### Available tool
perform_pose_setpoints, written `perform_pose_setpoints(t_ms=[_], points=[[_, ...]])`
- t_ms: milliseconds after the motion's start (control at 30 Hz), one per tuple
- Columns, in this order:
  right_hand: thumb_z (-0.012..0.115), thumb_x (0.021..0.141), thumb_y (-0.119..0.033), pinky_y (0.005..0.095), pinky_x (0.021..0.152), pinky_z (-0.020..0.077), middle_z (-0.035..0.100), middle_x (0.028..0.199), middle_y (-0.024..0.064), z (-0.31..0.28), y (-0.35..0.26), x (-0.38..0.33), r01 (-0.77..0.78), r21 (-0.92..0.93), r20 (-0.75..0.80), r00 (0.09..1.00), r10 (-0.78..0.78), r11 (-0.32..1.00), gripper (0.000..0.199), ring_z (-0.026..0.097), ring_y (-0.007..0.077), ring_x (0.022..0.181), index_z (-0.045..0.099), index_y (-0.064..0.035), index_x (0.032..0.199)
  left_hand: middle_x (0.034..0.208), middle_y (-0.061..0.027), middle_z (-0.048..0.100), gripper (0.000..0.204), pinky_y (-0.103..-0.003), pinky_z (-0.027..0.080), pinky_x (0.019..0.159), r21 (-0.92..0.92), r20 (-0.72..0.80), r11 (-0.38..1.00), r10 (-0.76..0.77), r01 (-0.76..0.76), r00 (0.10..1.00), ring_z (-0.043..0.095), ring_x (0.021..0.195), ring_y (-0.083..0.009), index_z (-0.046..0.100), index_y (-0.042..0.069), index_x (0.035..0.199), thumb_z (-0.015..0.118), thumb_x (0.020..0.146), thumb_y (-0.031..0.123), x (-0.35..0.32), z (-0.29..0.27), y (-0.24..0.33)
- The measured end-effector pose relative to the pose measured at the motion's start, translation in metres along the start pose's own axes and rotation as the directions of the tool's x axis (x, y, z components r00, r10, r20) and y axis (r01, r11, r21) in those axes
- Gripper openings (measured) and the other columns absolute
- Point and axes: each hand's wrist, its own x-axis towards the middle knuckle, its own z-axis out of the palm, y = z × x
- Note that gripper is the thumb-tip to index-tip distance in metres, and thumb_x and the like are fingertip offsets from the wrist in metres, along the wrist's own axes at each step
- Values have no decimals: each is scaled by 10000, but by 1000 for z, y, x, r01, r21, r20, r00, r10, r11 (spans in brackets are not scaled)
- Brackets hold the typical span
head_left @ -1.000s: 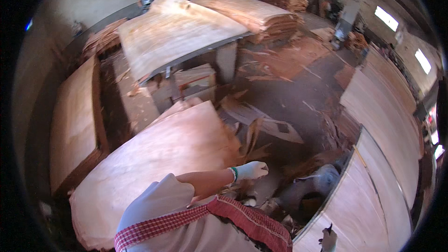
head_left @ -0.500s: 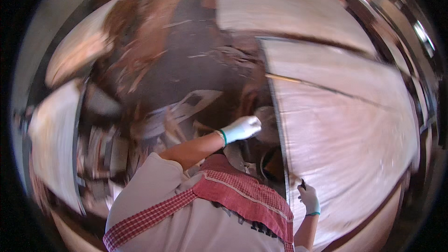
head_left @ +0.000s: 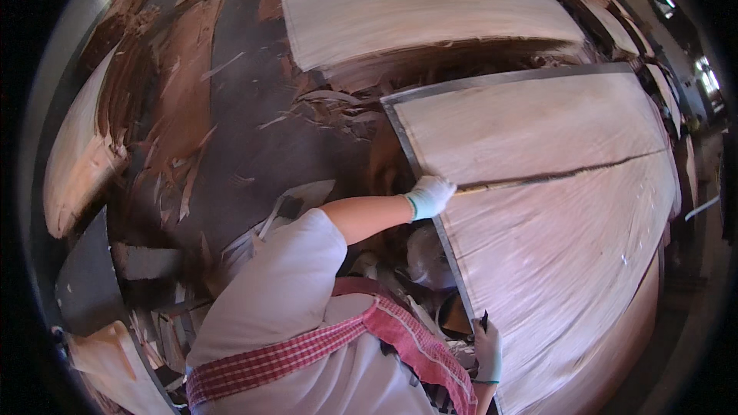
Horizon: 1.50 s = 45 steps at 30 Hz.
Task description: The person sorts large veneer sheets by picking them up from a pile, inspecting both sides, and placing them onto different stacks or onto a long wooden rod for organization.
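My left hand (head_left: 432,197), in a white glove with a green cuff, is at the left edge of a large pale wood veneer sheet (head_left: 553,261). Its fingers are closed at the end of a long thin line (head_left: 538,179), yellowish near the hand and dark farther off. Whether that line is a stick or a gap in the veneer is unclear. Lower down along the same edge, my right hand (head_left: 487,350), gloved too, is closed around a small black tool (head_left: 484,319), its full shape hidden.
Another stack of veneer sheets (head_left: 430,8) lies beyond. Torn veneer scraps (head_left: 338,111) litter the dark floor (head_left: 269,100). More stacked wood (head_left: 84,138) stands at the left. A clear plastic bag (head_left: 429,257) and a round dark container (head_left: 455,315) sit beside the sheet's edge.
My left hand has moved right, from over the floor to the sheet's edge at the thin line's end. My right hand stays near the edge with the black tool. The view has turned.
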Motion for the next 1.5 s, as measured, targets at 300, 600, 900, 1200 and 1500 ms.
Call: perform_pose_setpoints(t_ms=[300,600,900,1200,1500], points=[[561,904,-307,351,613,461,615,756,136,15,-44,19,57,-7,79,995,-57,998,354,596,231,699,634,27,998,646,-187,564,252,-484,441,545,-558,73,826,-47,80,996,598,599,-359,495,26,972,539,876,255,-73,-35,-59],[572,874,-269,340,617,464,588,686,137,30,-82,27,55,-58,74,996,-51,997,295,572,190,642,622,12,950,778,-166,581,265,-478,451,647,-384,-382,918,-251,94,889,576,746,-371,522,70,873,580,867,328,-29,-50,-135],[608,853,-421,397,648,478,590,758,237,29,-242,132,334,-20,-35,942,-334,942,456,602,338,667,611,33,896,852,-132,617,181,-432,401,956,-72,-613,959,-258,272,747,587,830,-299,615,54,946,600,810,173,67,-24,-110],[622,856,-225,274,544,442,607,730,16,15,-212,207,340,589,-453,890,-50,733,252,554,105,614,648,13,935,1061,-209,616,514,-465,372,983,-124,-498,960,161,-253,852,550,1059,-396,496,-11,1219,656,763,166,-24,-80,30],[618,838,-117,283,470,416,581,638,26,-25,67,179,162,735,-524,752,400,658,107,542,133,525,629,-15,811,651,34,466,191,-191,348,419,-589,756,57,391,806,524,387,469,-38,583,60,992,563,947,244,-130,-3,13]])
